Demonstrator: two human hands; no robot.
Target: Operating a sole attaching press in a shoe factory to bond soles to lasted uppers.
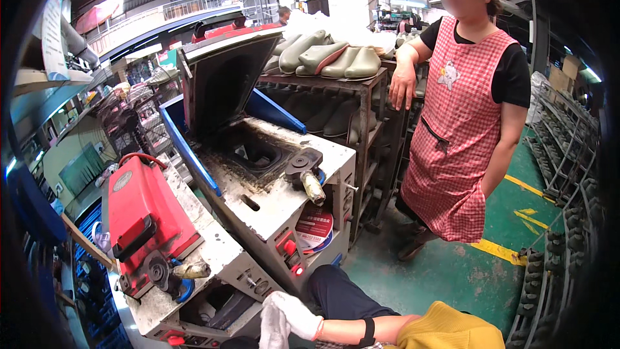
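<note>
My right hand (297,315) wears a white knit glove and reaches in from the lower right, with a black band on the forearm. Against it rests my left hand (274,329), in a greyer white glove, at the lower edge. The two are clasped together with fingers closed, and no object shows in them. Nearest to them are two off-white machines. The left machine (165,313) has its red lid (152,207) down. On the right machine (258,232) the lid (223,74) stands raised over a dark, grimy cavity (255,153).
A metal rack (365,94) behind the machines bears olive-green shoes (323,55). Another person (455,110) in a red checked apron stands beside it, one hand near the rack. More shoe racks (562,245) line the right side. Tape-wrapped handles (313,189) jut from the machines.
</note>
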